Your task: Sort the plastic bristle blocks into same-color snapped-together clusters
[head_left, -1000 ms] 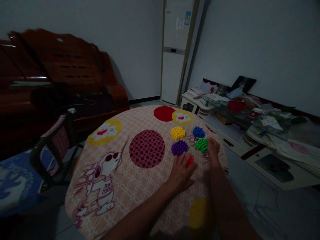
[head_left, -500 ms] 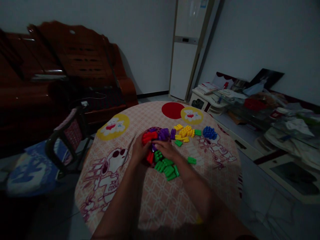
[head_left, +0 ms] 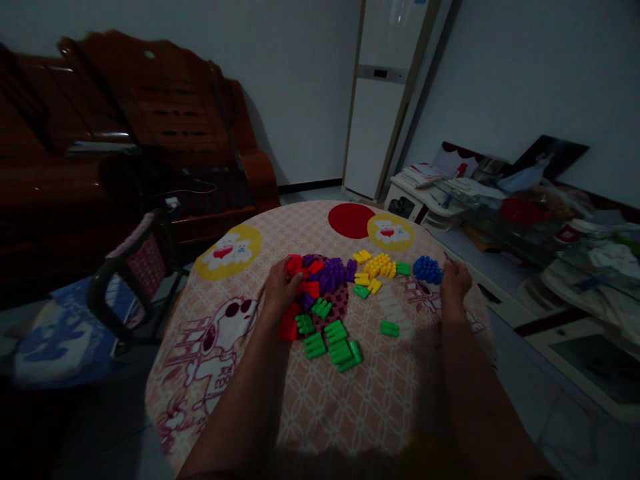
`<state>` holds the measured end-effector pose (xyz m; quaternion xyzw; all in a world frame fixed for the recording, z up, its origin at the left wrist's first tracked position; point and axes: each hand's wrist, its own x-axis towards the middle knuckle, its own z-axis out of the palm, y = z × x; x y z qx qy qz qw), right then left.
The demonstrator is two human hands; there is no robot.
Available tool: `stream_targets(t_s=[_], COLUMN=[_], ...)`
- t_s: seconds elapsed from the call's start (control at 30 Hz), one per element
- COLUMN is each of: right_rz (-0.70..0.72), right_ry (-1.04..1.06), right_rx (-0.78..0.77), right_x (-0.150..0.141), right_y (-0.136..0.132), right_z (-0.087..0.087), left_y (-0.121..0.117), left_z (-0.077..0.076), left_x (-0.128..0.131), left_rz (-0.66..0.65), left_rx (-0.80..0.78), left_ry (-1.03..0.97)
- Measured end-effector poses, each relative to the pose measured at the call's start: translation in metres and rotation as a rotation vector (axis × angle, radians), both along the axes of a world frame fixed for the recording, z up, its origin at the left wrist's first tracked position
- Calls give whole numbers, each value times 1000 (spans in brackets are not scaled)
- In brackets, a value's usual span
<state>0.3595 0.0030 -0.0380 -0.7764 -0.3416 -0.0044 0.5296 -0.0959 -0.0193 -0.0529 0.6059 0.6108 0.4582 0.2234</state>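
My left hand [head_left: 283, 288] at red blocks [head_left: 311, 289], left of purple blocks [head_left: 332, 275]; right hand [head_left: 456, 279] at blue blocks [head_left: 427, 269], right of purple; whether either clamps, cannot tell. Spreading looks partial: green blocks [head_left: 340, 352] loose nearside of purple, blue bunched.

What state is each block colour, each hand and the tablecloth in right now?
Red blocks: loose, unevenly strewn.
Purple blocks: mostly bunched, some apart.
Yellow blocks: bunched, a few lying apart.
Green blocks: scattered.
Blue blocks: gathered in one clump.
Left hand: at the red blocks, grip unclear.
Right hand: beside the blue blocks, contact unclear.
Tablecloth: spread out.
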Motion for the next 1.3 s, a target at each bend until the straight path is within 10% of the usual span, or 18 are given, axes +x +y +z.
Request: stream_targets(t_s=[0.37, 0.7, 0.9, 1.07, 1.3], right_rz=[976, 1356, 1015, 703, 730], right_ry=[146, 383, 421, 326, 354], right_rx=[-119, -129, 43, 60, 3], right_x=[-118, -212, -166, -121, -160], right_y=[28, -43, -60, -54, -64], right_z=[-2, 10, 29, 3, -32], left_y=[48, 34, -8, -65, -55], left_z=[7, 38, 57, 46, 41], left_x=[23, 66, 91, 110, 72], left_rz=[-241, -423, -625, -779, -358], left_rx=[-168, -118, -12, 61, 1], left_ry=[-50, -17, 95, 464, 740])
